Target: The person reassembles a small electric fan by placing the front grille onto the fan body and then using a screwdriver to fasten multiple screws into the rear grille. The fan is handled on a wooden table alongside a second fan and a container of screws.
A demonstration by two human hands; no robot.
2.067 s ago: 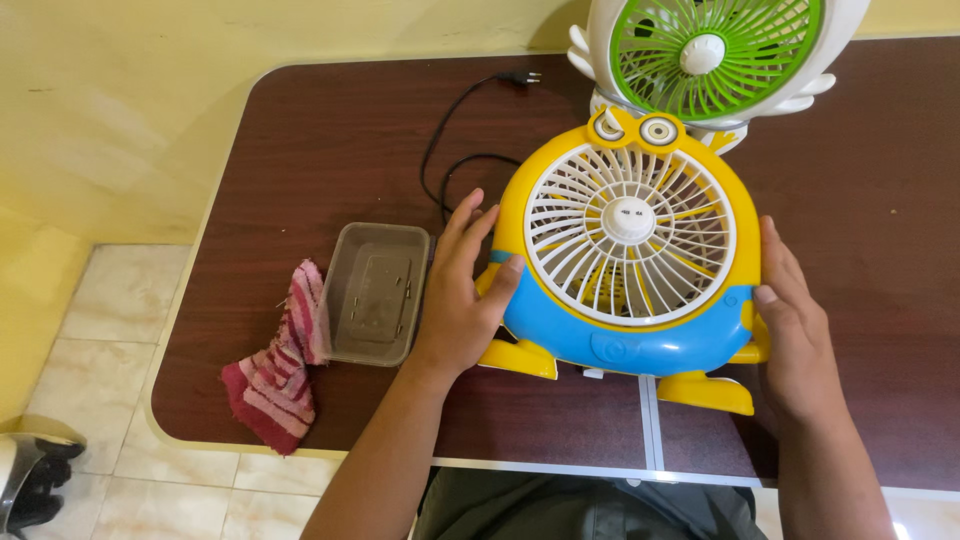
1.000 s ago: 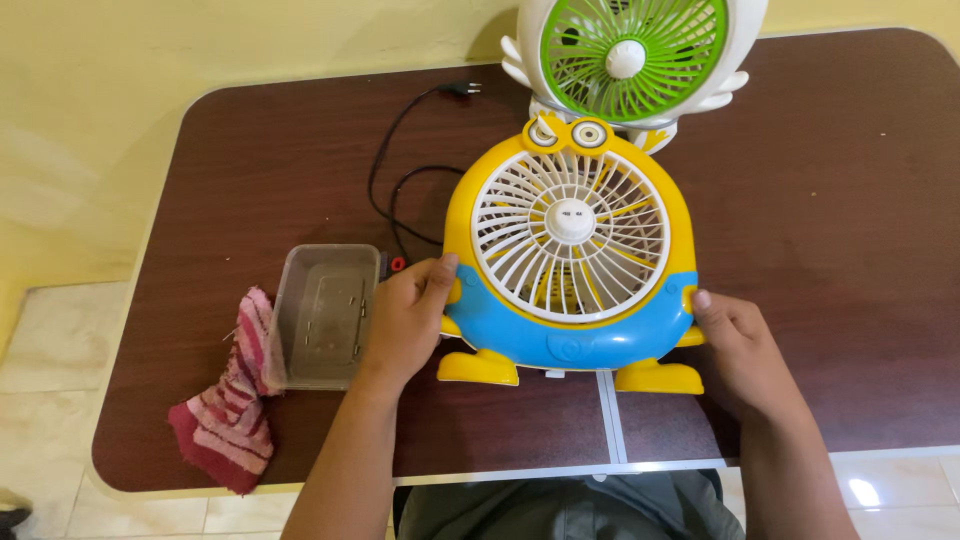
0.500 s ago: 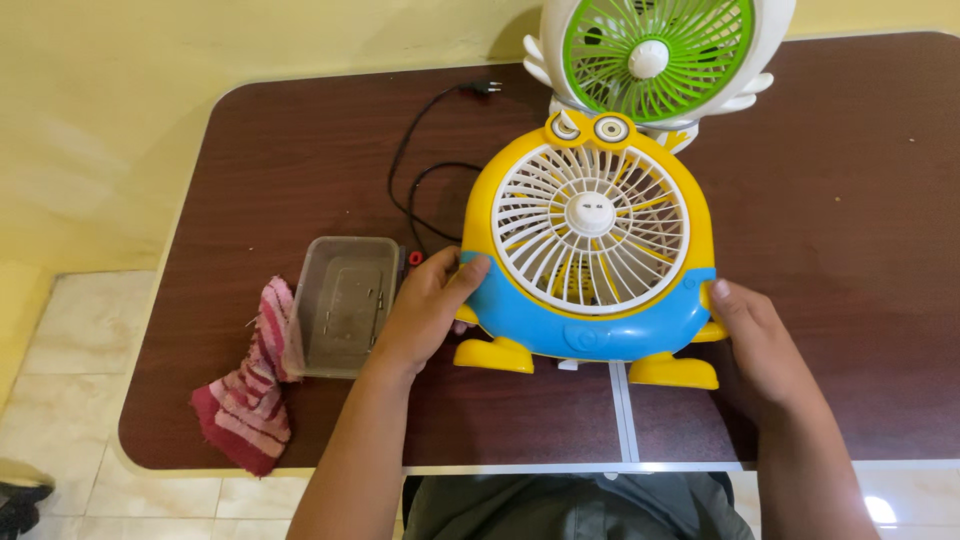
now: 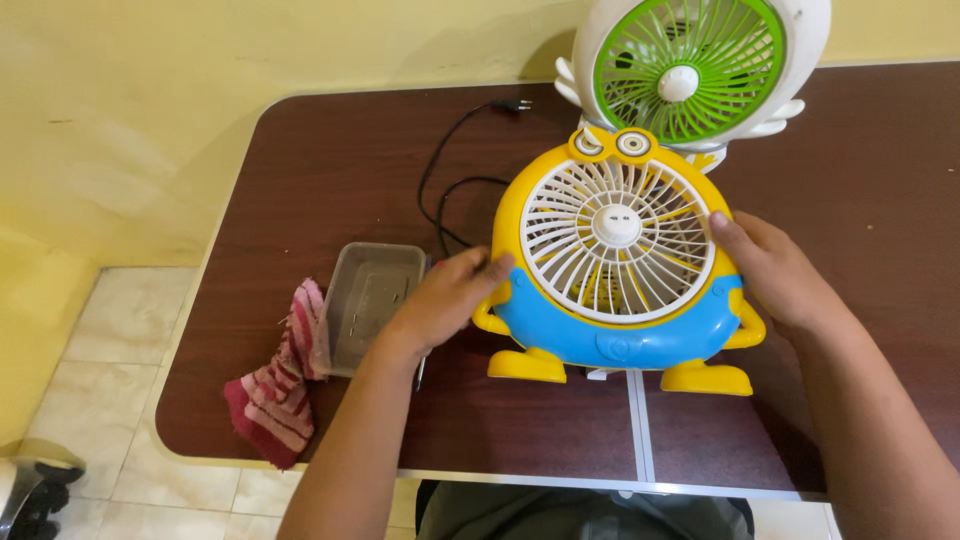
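A yellow and blue cartoon-shaped desk fan [image 4: 560,330] with a white round grille stands on the dark brown table [image 4: 340,170], facing me. My left hand [image 4: 448,296] grips its left side, thumb on the yellow rim. On the other side, my right hand [image 4: 775,270] holds the fan's upper right edge, with the thumb on the grille's rim. Behind it stands a white fan with a green grille [image 4: 690,70].
A black power cord with a plug [image 4: 455,150] trails across the table behind the fan. A clear plastic tray [image 4: 372,300] and a pink striped cloth [image 4: 275,385] lie at the left. Yellow wall behind, tiled floor at the left.
My right hand has moved up from the fan's lower right corner to its upper right edge. My left hand has stayed on the left side. The view has shifted a little.
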